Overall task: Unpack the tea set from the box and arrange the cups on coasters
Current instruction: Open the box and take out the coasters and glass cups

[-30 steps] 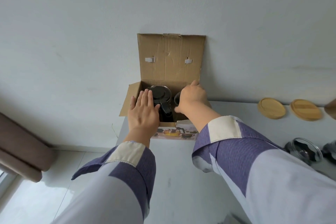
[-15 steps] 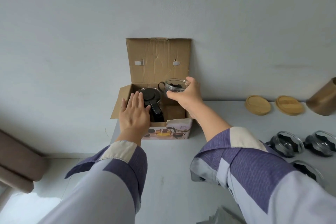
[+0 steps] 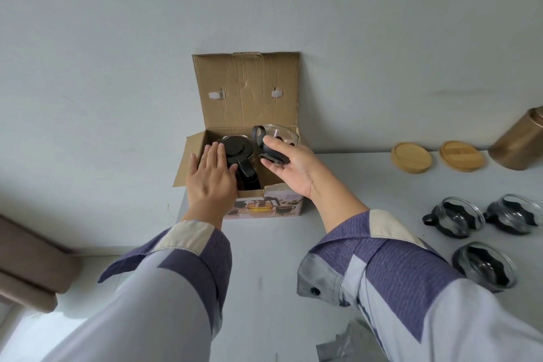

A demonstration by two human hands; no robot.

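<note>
Gripping clear glass cup w/ black plastic base (image 3: 274, 141), right hand (image 3: 293, 167) supports underneath; fragile, slippery; left hand (image 3: 211, 176) open, flat on cardboard box (image 3: 249, 91).

The right hand (image 3: 293, 169) is gripping a glass cup (image 3: 276, 142) above the open cardboard box (image 3: 246, 91). The left hand (image 3: 212, 178) is lying flat against the teapot (image 3: 238, 153) inside. Three cups (image 3: 454, 216) and two wooden coasters (image 3: 411, 156) are resting on the table (image 3: 264, 258).
</note>
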